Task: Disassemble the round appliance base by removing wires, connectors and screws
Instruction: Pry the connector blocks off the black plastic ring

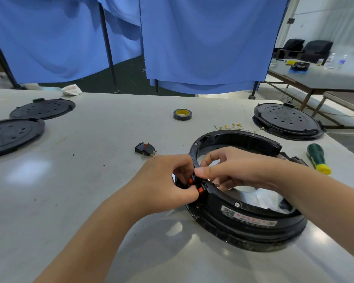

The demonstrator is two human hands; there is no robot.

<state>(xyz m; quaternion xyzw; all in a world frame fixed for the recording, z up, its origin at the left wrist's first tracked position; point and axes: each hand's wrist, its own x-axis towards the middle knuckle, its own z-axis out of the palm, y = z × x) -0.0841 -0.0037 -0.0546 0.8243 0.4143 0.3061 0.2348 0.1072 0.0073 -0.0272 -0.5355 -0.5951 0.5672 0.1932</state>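
Both my hands meet at the near-left rim of the round black base [251,219]. My left hand [168,180] pinches an orange-and-black switch [199,189] set in the rim; my right hand [229,166] pinches the rim just beside it. A loose switch [145,149] lies beyond my left hand, a green screwdriver [318,161] past my right.

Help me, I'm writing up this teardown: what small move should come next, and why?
Probably ease the orange-buttoned switch out of the ring-shaped base. Both hands, left and right, already pinch it at the rim, and another switch lies freed on the table.
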